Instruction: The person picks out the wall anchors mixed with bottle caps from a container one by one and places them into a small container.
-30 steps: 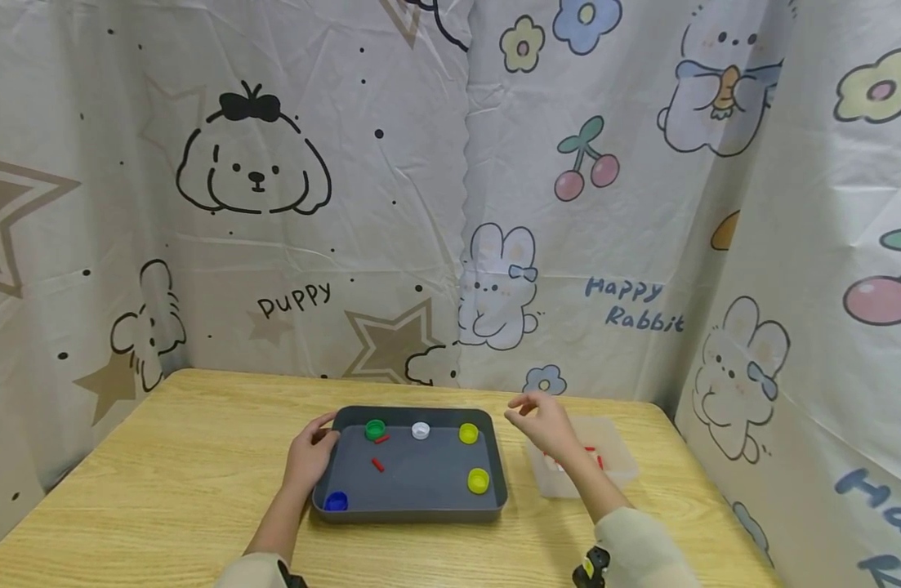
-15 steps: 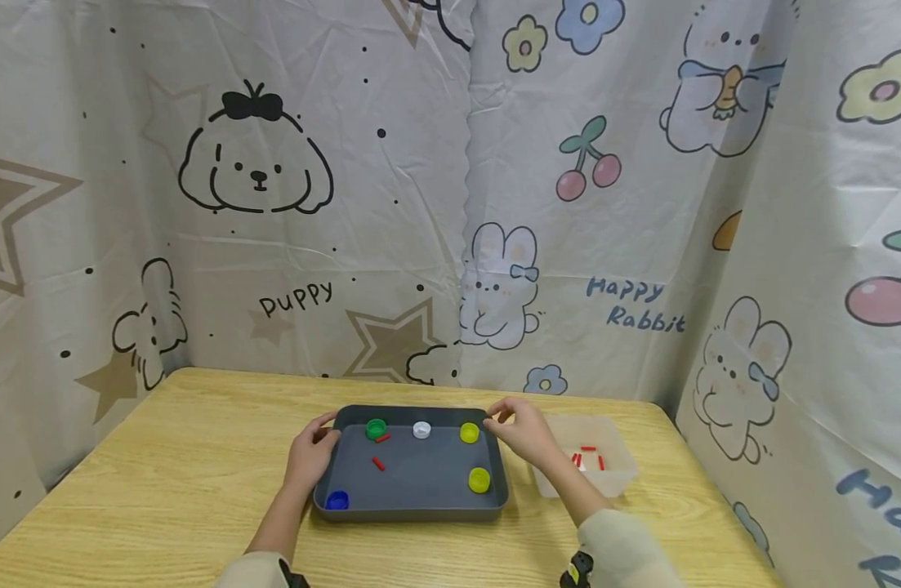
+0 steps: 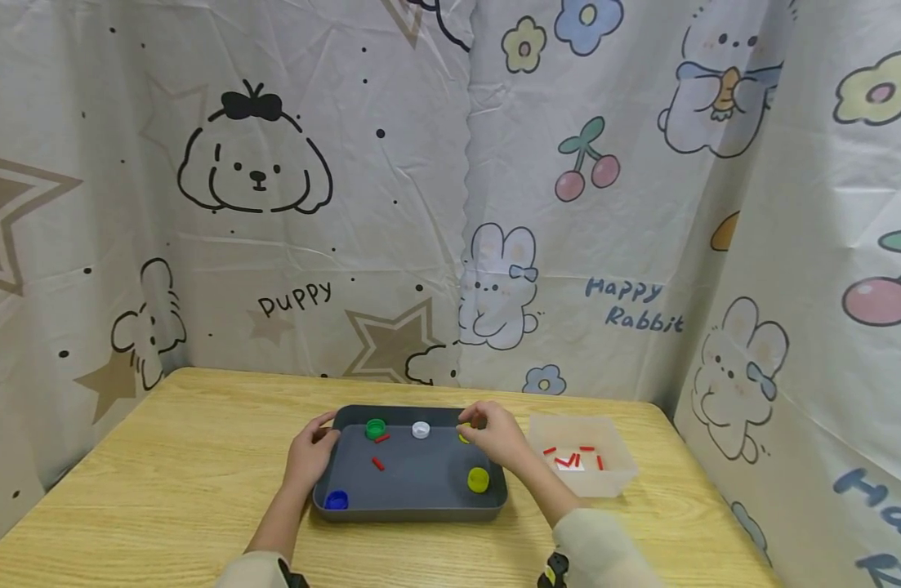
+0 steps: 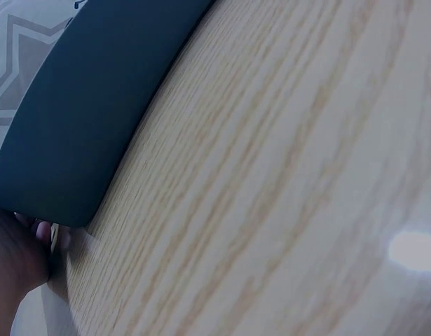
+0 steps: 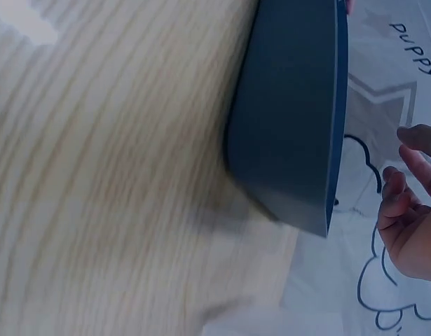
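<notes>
My left hand [image 3: 309,455] grips the left rim of a dark grey tray [image 3: 413,516]; its fingers show at the tray's corner in the left wrist view. Over the tray's far right corner is my right hand [image 3: 497,438], thumb and fingertips bent close together; whether a small thing sits between them cannot be seen. It partly covers a yellow bottle cap [image 3: 462,437]. Other caps in the tray are green [image 3: 375,429], white [image 3: 421,429], blue [image 3: 336,500] and a second yellow cap [image 3: 478,480]. One short red stick [image 3: 381,438] lies by the green cap, another red stick [image 3: 377,464] nearer the middle.
Right of the tray stands a translucent plastic box [image 3: 617,474] with several red sticks [image 3: 586,448] scattered inside. Both stand on a wood-grain table [image 3: 178,482]. A printed curtain [image 3: 391,229] hangs behind and along the sides.
My right hand has moved left from above the plastic box to over the tray's far right corner, uncovering the sticks in the box. My left hand and the tray have stayed put.
</notes>
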Motion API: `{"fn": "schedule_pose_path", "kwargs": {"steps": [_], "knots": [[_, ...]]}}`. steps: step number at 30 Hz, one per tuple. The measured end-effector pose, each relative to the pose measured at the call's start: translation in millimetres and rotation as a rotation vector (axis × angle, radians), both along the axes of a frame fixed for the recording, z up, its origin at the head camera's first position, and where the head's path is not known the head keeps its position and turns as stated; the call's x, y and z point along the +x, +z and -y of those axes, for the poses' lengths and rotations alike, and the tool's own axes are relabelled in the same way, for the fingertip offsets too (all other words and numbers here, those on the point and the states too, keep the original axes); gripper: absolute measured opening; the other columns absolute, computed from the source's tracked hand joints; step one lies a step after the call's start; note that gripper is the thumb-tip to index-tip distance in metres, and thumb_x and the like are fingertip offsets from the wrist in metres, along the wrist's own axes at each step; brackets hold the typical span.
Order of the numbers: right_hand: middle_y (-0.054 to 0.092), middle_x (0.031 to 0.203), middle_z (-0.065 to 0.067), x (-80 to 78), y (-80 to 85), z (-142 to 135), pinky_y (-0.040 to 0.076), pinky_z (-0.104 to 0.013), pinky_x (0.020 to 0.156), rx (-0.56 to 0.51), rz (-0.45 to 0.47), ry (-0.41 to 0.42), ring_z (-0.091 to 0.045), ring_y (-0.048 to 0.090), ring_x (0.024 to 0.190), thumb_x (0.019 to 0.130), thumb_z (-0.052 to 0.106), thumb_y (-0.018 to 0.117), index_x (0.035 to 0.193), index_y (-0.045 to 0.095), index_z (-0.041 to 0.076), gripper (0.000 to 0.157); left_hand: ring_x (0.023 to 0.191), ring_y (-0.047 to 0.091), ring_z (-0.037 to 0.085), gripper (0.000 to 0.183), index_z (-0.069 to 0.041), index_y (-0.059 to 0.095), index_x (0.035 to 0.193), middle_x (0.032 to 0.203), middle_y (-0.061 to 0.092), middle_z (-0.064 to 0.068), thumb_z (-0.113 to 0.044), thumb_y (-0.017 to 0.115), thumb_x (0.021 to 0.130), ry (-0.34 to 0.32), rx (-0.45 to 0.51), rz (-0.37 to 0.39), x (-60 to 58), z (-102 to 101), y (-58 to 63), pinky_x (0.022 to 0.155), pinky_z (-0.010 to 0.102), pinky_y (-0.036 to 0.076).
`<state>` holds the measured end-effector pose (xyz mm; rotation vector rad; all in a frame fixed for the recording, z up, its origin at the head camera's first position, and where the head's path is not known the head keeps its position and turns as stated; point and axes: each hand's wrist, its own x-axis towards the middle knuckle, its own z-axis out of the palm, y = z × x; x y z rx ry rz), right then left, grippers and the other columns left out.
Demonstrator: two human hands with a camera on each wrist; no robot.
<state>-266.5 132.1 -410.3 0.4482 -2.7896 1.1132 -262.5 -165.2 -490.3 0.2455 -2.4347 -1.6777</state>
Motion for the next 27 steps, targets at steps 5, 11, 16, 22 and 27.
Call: {"fn": "schedule_pose_path", "kwargs": {"steps": [5,11,16,22,27], "knots": [[0.061,0.091,-0.008,1.5,-5.3,14,0.044,-0.031,0.07,-0.003,-0.009,0.042,-0.024,0.056,0.087,0.083,0.018,0.069,0.093,0.067,0.01,0.012,0.113,0.051,0.031,0.041,-0.012,0.048,0.136,0.124,0.054,0.021,-0.019,0.047,0.096,-0.001,-0.001,-0.004,-0.3,0,-0.4,0.092,0.044,0.041],[0.059,0.091,-0.003,2.9,-12.7,26,0.044,-0.029,0.068,0.025,-0.008,0.073,-0.017,0.055,0.083,0.084,0.022,0.069,0.094,0.068,0.012,0.014,0.112,0.051,0.031,0.041,-0.012,0.048,0.136,0.124,0.054,0.021,-0.018,0.047,0.096,-0.002,0.002,-0.005,-0.5,0,-1.0,0.091,0.044,0.042],[0.059,0.091,-0.002,4.6,-16.0,34,0.044,-0.028,0.066,0.025,0.013,0.088,-0.014,0.054,0.081,0.084,0.023,0.068,0.095,0.067,0.014,0.014,0.112,0.051,0.03,0.041,-0.013,0.048,0.137,0.124,0.054,0.02,-0.019,0.047,0.096,-0.002,0.003,-0.004,-0.1,0,-0.7,0.091,0.043,0.042],[0.059,0.091,-0.002,5.4,-23.3,47,0.042,-0.027,0.065,0.025,0.023,0.103,-0.013,0.054,0.08,0.084,0.024,0.068,0.094,0.067,0.015,0.013,0.112,0.051,0.03,0.041,-0.013,0.047,0.137,0.123,0.054,0.02,-0.019,0.047,0.096,-0.006,0.006,-0.007,0.3,0,1.0,0.091,0.043,0.042],[0.06,0.088,-0.002,6.7,-33.8,59,0.042,-0.025,0.064,0.024,0.028,0.124,-0.012,0.053,0.078,0.084,0.023,0.069,0.093,0.068,0.015,0.012,0.111,0.051,0.03,0.041,-0.013,0.048,0.137,0.123,0.055,0.02,-0.019,0.047,0.096,-0.005,0.003,-0.004,1.0,0,1.2,0.09,0.042,0.042]]}}
